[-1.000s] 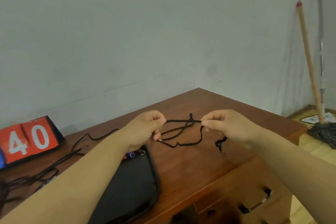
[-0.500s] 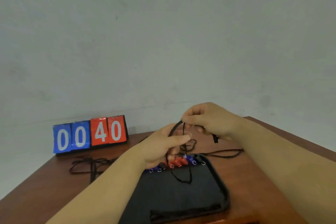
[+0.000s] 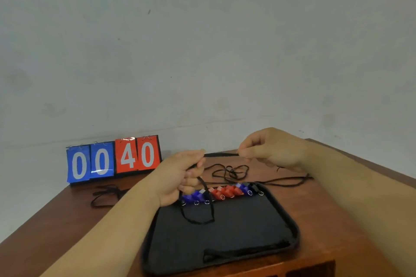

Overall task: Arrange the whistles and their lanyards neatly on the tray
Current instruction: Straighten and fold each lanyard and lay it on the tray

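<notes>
Head view, starting at my fingers (image 3: 244, 153): my right hand (image 3: 272, 153) pinches one black lanyard (image 3: 221, 154) between thumb and forefinger. My left hand (image 3: 177, 180) is curled round the same cord, which runs taut between the two hands above the far edge of the tray (image 3: 295, 227). Below my left hand the cord hangs in a loop that rests on the black tray floor.

Just beyond that loop, the whistles (image 3: 221, 194), blue, red and blue again, lie in a row along the tray's far side with their small rings facing me. A folded bundle of cords (image 3: 243, 252) sits near the tray's front edge. More loose cords (image 3: 230, 172) lie tangled on the wooden table (image 3: 56, 220) behind the tray, and another heap (image 3: 105, 195) lies off to the left.

I judge the main risk to be the hanging loop. If I pull the cord through too briskly, it could catch a whistle ring and drag the row crooked. The trailing end could also snag the tangle behind the tray and pull those cords into a worse knot.

The only writing I can read is on the flip scoreboard (image 3: 113, 159) standing against the wall: "00" on blue cards and "40" on red.
</notes>
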{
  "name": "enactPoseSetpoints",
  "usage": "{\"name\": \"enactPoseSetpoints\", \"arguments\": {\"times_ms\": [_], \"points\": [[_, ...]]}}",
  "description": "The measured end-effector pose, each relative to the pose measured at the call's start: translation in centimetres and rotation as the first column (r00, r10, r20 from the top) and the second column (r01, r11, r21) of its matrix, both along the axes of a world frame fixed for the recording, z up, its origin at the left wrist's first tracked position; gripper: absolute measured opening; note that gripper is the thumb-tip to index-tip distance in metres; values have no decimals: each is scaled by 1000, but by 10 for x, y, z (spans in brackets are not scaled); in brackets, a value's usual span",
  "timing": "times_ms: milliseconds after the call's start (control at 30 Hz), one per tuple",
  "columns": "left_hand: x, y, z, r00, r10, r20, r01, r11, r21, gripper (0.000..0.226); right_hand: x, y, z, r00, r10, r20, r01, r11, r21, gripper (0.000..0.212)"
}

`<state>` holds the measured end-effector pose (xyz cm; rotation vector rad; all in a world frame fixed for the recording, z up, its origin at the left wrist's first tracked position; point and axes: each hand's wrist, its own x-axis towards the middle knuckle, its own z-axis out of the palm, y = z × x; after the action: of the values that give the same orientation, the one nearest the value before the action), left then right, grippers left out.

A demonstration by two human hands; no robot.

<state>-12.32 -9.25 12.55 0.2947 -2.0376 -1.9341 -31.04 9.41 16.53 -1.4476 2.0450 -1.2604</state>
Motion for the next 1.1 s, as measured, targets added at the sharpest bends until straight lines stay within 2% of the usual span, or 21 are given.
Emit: {"name": "enactPoseSetpoints", "arguments": {"times_ms": [167, 300, 367, 500, 567, 633, 733, 800, 867, 967, 1100], "points": [[-22, -13, -12, 997, 29, -65, -25, 998, 63, 35, -22, -15, -35, 983, -2, 184, 12, 998, -57, 5], [-47, -24, -21, 997, 9, -82, -2, 997, 83, 39, -47, -25, -69, 966, 10, 260, 5, 998, -57, 6], [-54, -33, -26, 997, 13, -73, -9, 998, 58, 40, -59, -32, -78, 978, -7, 211, 9, 1000, -10, 7], [-51, -62, -47, 996, 70, -57, -68, 997, 35, 46, -70, -61, -75, 1000, 23, 20, -25, 994, 102, 13], [-43, -77, -57, 993, 107, -56, -105, 993, 45, 56, -70, -84, -71, 998, 68, -12, -66, 991, 119, 13], [-33, -88, -60, 986, 160, -52, -159, 987, 37, 56, -70, -106, -67, 994, 101, -51, -93, 985, 143, 14], [-24, -97, -56, 965, 253, -68, -253, 967, 2, 43, -71, -128, -69, 985, 167, 33, -169, 981, 97, 19], [-23, -98, -57, 960, 272, -60, -274, 962, -22, 39, -72, -131, -75, 981, 185, 58, -189, 981, 55, 36], [-25, -98, -59, 963, 266, -32, -267, 963, -23, 39, -74, -127, -84, 977, 201, 72, -204, 978, 43, 43], [-29, -95, -61, 971, 238, -38, -237, 971, 26, 40, -80, -119, -93, 979, 187, 85, -190, 981, 29, 40], [-34, -86, -64, 951, 280, -132, -257, 952, 169, 32, -78, -113, -93, 981, 188, 41, -191, 977, 92, 36]]}}
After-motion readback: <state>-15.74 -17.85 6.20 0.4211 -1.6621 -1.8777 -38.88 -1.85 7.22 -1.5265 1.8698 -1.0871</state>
